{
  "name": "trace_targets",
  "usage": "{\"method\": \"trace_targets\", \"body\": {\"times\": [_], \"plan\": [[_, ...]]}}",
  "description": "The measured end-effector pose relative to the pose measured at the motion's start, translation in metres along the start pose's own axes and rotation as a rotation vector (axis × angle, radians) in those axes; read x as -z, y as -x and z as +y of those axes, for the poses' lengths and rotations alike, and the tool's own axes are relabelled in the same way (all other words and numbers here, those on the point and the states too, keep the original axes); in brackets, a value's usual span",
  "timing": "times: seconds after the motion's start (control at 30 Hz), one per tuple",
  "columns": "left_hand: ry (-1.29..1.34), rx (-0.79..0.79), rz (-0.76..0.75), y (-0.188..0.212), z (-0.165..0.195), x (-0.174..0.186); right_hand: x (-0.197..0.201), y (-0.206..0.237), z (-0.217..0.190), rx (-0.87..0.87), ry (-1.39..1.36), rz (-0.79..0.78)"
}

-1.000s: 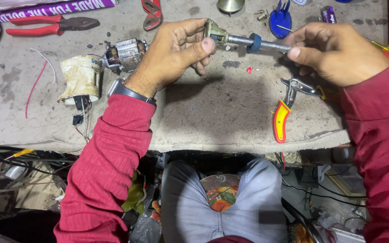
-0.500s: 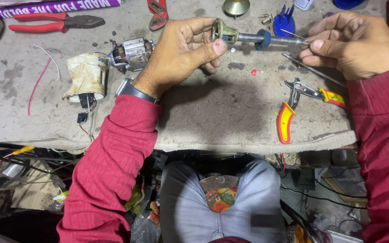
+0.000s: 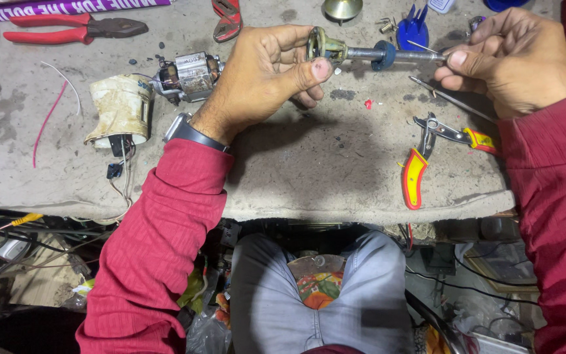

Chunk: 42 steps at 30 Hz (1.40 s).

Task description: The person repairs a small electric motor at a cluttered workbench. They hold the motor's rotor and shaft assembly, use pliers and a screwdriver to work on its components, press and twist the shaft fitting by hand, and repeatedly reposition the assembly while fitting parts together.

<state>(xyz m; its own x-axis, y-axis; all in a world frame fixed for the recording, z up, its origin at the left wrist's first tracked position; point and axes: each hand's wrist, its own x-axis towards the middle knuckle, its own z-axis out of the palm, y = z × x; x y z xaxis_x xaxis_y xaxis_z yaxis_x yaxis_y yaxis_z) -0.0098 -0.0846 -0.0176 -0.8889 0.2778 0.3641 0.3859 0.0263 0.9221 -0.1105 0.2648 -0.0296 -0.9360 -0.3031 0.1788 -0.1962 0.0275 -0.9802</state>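
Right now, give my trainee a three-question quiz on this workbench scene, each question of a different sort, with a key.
1. True or false: the left hand grips the brass-coloured end of the metal shaft.
2. Which tool lies on the bench below the right hand? A) a hammer B) pliers with red and yellow handles C) a saw
3. Fill in: the small motor core lies beside the ____ wrist.

Key
1. True.
2. B.
3. Left; it sits between that wrist and a stained white cylinder.
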Motion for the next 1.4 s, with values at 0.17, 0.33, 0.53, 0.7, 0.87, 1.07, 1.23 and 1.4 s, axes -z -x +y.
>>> {"method": "trace_targets", "body": {"times": [0.17, 0.33, 0.53, 0.7, 0.87, 1.07, 1.23, 1.4], "plan": [[-0.005, 0.018, 0.014, 0.000, 0.000, 0.000, 0.000, -0.001, 0.000, 0.020, -0.011, -0.051], [0.001, 0.008, 0.001, -0.002, -0.003, 0.001, -0.007, 0.002, -0.011, 0.016, -0.021, -0.018], [0.058, 0.033, 0.004, -0.003, -0.007, 0.003, -0.012, 0.008, -0.025, -0.011, -0.086, 0.074], [0.074, 0.051, 0.010, -0.001, -0.004, 0.004, -0.003, 0.005, -0.016, 0.068, -0.067, -0.020], [0.093, 0.074, 0.031, -0.002, 0.000, -0.001, 0.009, -0.001, 0.003, 0.082, -0.043, -0.055], [-0.287, -0.350, 0.141, 0.002, 0.027, -0.043, 0.007, -0.015, 0.007, -0.048, -0.162, -0.022], [-0.694, -0.505, 0.272, 0.009, 0.051, -0.100, -0.007, -0.025, 0.002, -0.145, -0.217, -0.020], [-0.759, -0.635, 0.236, 0.000, 0.050, -0.114, -0.017, -0.021, -0.007, -0.187, -0.236, -0.060]]}}
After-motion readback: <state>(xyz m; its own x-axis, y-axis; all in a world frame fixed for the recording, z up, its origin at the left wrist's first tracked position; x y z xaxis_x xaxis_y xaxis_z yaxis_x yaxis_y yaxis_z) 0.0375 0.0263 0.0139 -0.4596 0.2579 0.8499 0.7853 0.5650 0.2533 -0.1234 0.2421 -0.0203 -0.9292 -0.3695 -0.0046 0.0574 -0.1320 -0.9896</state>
